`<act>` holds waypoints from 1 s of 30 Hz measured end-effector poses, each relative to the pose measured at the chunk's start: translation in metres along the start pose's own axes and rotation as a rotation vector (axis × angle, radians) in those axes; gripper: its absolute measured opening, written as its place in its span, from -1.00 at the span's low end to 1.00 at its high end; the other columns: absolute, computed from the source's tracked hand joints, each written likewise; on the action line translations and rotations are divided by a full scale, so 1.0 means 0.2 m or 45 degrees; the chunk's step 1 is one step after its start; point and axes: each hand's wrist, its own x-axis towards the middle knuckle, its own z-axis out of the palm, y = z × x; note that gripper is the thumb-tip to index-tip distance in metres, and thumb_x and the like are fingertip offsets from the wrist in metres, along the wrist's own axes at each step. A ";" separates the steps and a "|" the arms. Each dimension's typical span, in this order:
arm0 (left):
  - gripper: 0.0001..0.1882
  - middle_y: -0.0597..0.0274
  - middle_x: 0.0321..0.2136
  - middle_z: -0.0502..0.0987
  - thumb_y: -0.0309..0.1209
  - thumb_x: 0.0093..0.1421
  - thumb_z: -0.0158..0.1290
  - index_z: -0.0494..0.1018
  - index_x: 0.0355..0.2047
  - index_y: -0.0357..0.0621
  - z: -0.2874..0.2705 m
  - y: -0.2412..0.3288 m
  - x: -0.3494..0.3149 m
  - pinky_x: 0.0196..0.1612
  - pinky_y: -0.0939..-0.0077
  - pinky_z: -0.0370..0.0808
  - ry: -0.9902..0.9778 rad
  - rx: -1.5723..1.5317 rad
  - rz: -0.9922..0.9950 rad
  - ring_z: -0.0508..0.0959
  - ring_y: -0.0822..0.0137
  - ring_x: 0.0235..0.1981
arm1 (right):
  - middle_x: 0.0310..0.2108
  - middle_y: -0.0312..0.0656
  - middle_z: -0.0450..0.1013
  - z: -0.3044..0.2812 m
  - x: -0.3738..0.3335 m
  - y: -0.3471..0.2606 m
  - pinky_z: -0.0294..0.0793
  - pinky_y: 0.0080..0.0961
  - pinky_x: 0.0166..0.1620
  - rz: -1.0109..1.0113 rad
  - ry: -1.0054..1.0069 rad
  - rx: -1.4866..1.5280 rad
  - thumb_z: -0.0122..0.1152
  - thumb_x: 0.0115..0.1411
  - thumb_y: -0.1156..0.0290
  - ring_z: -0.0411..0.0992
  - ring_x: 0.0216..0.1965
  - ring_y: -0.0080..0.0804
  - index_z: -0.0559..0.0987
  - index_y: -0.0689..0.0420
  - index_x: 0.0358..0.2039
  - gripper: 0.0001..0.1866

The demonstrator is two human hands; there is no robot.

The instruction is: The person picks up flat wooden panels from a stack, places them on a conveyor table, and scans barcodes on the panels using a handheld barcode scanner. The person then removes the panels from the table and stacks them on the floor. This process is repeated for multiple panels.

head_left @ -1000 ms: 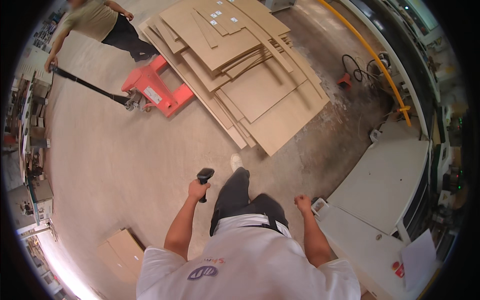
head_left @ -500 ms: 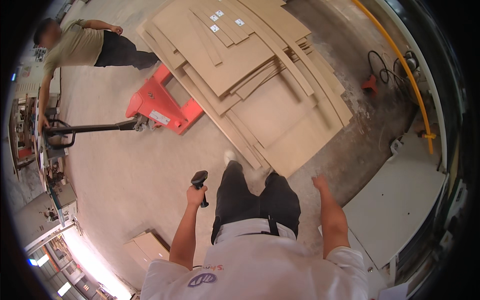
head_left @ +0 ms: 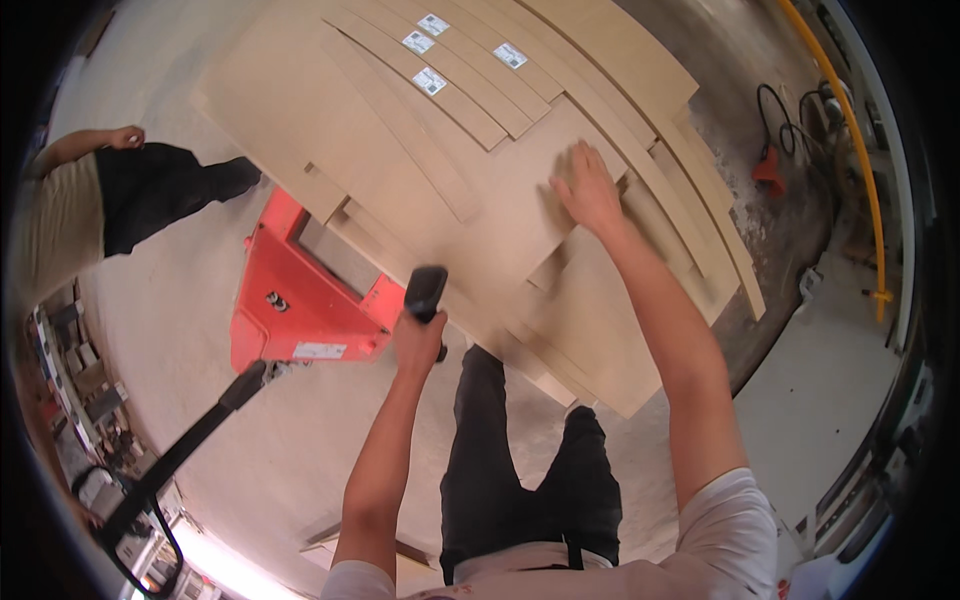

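My left hand point(head_left: 414, 342) is closed round the grip of a black handheld barcode scanner point(head_left: 427, 286), held above the near left edge of the board stack. In front of me lies a pile of tan wooden boards point(head_left: 285, 110), panels and narrow strips loosely layered. Several strips at the far side carry white printed labels point(head_left: 430, 80). My right hand point(head_left: 588, 195) reaches out over the pile with its fingers stretched, close to a long strip point(head_left: 640, 185). I cannot tell if it touches the wood.
A red pallet jack point(head_left: 285, 310) sits at the pile's left, its black handle point(head_left: 180, 450) slanting toward the lower left. Another person point(head_left: 150, 195) stands beyond it. To the right are a pale grey panel point(head_left: 800, 400), a yellow hose point(head_left: 850, 150) and a black cable point(head_left: 775, 110).
I have come closer to the boards. My right hand has risen from my side and stretched out over them. The scanner has moved forward in my left hand. The pallet jack's handle has swung nearer.
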 end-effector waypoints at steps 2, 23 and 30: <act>-0.60 -0.16 -0.43 0.54 -0.24 -0.04 0.18 0.48 -0.35 -0.39 0.02 0.17 0.25 -0.25 0.15 0.46 -0.034 -0.047 0.058 0.56 -0.09 -0.36 | 0.30 0.17 0.05 0.05 0.28 -0.06 0.05 -0.21 0.33 -0.059 0.053 -0.071 0.19 0.18 0.18 -0.01 0.34 0.06 0.18 0.39 0.21 -0.26; -0.64 -0.13 -0.36 0.51 -0.26 -0.05 0.16 0.50 -0.43 -0.40 0.01 0.59 0.86 -0.27 0.19 0.47 0.046 -0.143 0.066 0.57 0.02 -0.36 | 0.23 0.21 0.06 0.27 0.38 -0.53 0.15 -0.12 0.23 0.244 0.044 0.210 0.45 -0.06 0.19 0.09 0.21 0.14 0.20 0.35 0.19 -0.09; -0.55 -0.16 -0.32 0.54 -0.24 -0.05 0.17 0.47 -0.27 -0.41 0.10 0.31 0.35 -0.19 0.26 0.49 -0.180 -0.087 -0.030 0.59 0.04 -0.29 | 0.17 0.23 0.12 0.25 -0.35 -0.44 0.18 -0.15 0.21 0.336 -0.040 0.202 0.50 -0.12 0.30 0.13 0.17 0.19 0.18 0.38 0.18 -0.07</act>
